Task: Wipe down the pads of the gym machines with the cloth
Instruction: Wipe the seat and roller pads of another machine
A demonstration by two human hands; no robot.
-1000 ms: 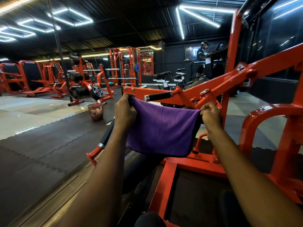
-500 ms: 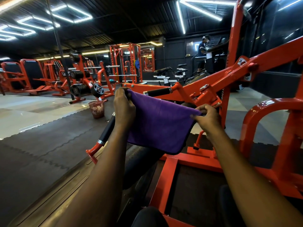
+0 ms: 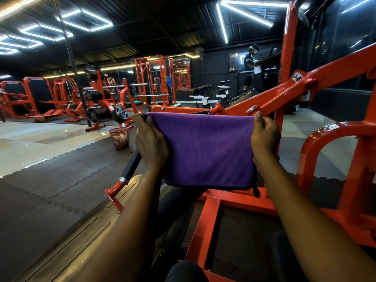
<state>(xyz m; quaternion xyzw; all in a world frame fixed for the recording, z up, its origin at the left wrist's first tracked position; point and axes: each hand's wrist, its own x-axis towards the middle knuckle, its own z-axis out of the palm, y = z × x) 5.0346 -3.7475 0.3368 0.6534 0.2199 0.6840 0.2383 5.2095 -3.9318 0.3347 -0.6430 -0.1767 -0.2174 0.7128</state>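
1. Far left across the floor, other orange machines [image 3: 97,98] with dark pads stand well apart from the person. Nothing shows whether they have been wiped.
2. A red waste basket [image 3: 119,138] sits on the floor mat, near the left hand but playing no part.
3. The black-gripped handle [image 3: 132,165] of the near machine slants down just behind the left wrist, and no hand is on it.
4. The left hand [image 3: 151,139] has its thumb and fingers closed in a pinch on the cloth's upper left corner.
5. The purple cloth [image 3: 205,149] hangs spread flat in the air between the two hands, its lower edge free. It appears to touch no pad.
6. Below the cloth lies a dark pad [image 3: 179,204] of this machine, partly hidden by the left forearm. It looks like the likely next surface, but the cloth is not on it.
7. The right hand [image 3: 264,137] has its fingers curled round the cloth's upper right corner, holding it taut.
8. The orange frame [image 3: 209,226] runs on to the right. By my reading the cloth is only being readied, so the wiping of this machine's pads is yet to be done.
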